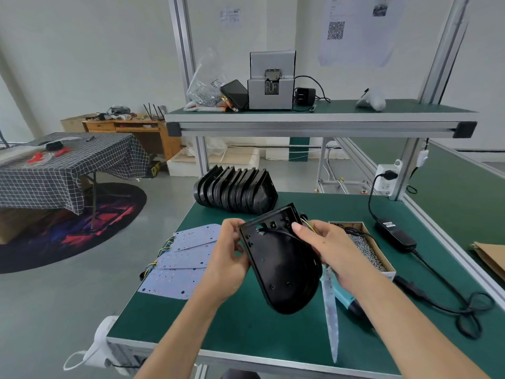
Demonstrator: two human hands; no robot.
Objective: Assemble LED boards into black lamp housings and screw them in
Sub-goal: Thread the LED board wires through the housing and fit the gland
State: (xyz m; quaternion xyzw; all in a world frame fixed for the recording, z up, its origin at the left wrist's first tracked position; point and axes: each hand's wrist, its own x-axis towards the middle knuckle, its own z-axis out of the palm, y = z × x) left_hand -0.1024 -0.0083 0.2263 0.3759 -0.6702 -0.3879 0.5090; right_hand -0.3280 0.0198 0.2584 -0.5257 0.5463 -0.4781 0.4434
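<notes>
I hold a black lamp housing (281,266) tilted above the green bench, its back side toward me. My left hand (228,258) grips its left edge. My right hand (325,247) holds its right side, thumb on the upper rim, with yellow wires (310,227) showing at the fingers. An LED board (330,310) hangs edge-on beneath the housing on the right. A pile of pale LED boards (183,258) with wire bundles lies on the bench to the left. A row of nested black housings (235,191) stands at the back.
An open cardboard box of screws (369,250) sits right of my hands. A teal-handled electric screwdriver (347,300) lies below it, with a black power adapter (396,235) and coiled cable (470,313) further right. The upper shelf carries a screw feeder machine (270,83).
</notes>
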